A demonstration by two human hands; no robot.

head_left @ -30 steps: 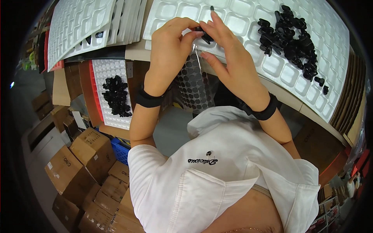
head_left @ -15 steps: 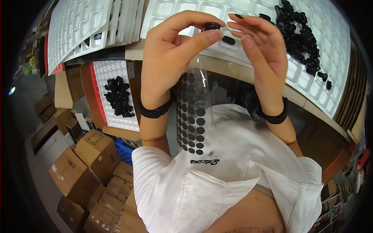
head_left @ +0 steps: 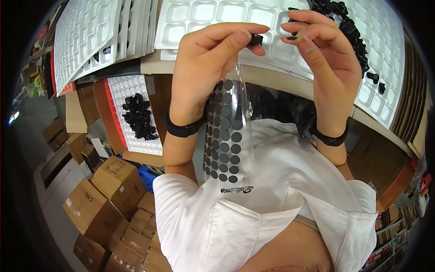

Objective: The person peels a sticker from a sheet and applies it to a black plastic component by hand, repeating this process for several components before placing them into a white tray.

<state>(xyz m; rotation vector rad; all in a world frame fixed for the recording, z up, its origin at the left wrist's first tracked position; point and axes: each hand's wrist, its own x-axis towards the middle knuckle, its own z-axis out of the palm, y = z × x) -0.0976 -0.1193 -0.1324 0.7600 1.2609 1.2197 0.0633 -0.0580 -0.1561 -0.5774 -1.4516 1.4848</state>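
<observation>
My left hand pinches a small, rounded black plastic part between thumb and fingertips. From the same hand hangs a clear film sheet bearing rows of round black stickers. To the right, my right hand has its thumb and a finger close together on a thin black sticker. A narrow gap separates the two hands. Below them both lies a white plastic tray with square pockets.
A pile of black parts covers the tray's right side. Stacked white trays stand at left. Lower down, another tray holds more black parts. Cardboard boxes fill the lower left; cardboard sheets stand at far right.
Both hands have shifted a little right and the right hand has come lower. The sticker on the right fingertip now sits by the thumb. The left hand's black part has turned in its grip.
</observation>
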